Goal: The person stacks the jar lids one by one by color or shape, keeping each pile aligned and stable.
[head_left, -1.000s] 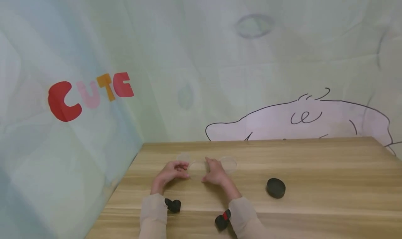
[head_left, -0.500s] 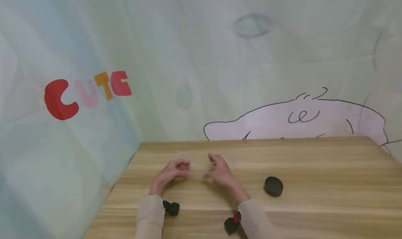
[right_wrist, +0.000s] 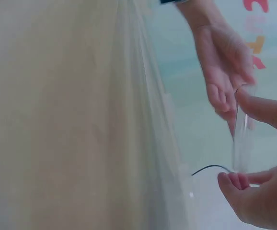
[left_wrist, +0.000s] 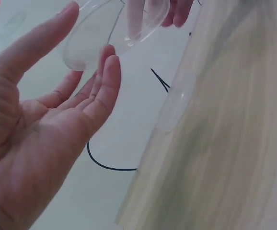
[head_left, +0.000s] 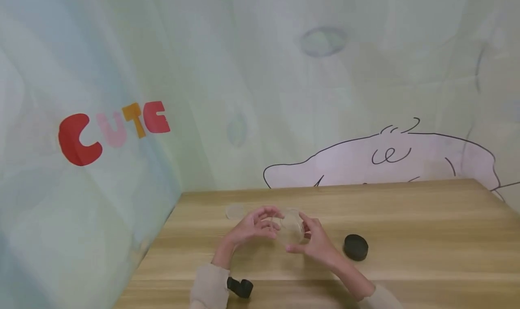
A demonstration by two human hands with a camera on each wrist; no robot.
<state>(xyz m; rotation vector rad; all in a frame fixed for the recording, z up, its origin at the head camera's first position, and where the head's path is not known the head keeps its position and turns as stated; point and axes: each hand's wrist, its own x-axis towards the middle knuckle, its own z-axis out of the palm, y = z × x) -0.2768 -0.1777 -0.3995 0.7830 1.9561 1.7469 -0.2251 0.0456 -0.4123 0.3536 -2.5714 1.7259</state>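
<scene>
Clear dish (head_left: 290, 231) edges span the right grip (head_left: 318, 243) over the table (head_left: 426, 228); left grip (head_left: 253, 226) unclear.

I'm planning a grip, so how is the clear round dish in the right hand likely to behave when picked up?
The clear dish is probably stiff: its rim shows no sag in the right hand. It likely weighs little, since its wall looks thin. Its smooth, glossy surface suggests it may slip.

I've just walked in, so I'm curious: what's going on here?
Someone's right hand holds a clear round dish up off the wooden table. The left hand is at its edge, though whether it holds on too is unclear. A clear disc and a black round piece lie apart on the table.
</scene>
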